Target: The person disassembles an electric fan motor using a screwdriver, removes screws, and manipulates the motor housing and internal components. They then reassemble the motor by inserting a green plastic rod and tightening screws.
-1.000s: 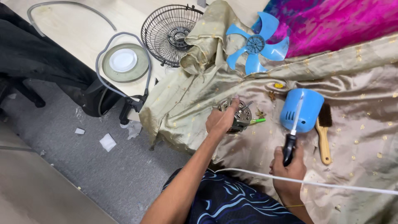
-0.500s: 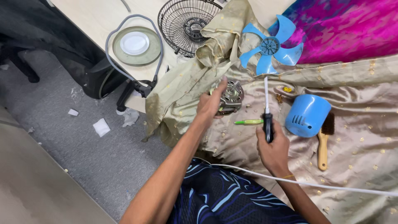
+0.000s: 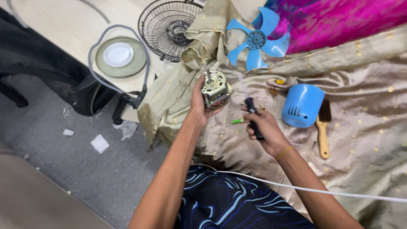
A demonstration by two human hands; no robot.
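Note:
My left hand grips a small metal fan motor with its shaft pointing up, held just above a beige satin cloth. To its right my right hand is closed around the black handle of a screwdriver, whose shaft is blurred and points up toward the motor. A green pen-like object lies on the cloth between the two hands.
A blue fan blade, a blue motor cover and a wooden brush lie on the cloth. A wire fan guard and a round base with a grey cable sit at the left. A white cord crosses my lap.
My left hand has lifted the motor off the cloth and turned it upright. My right hand has brought the screwdriver left, close beside the motor.

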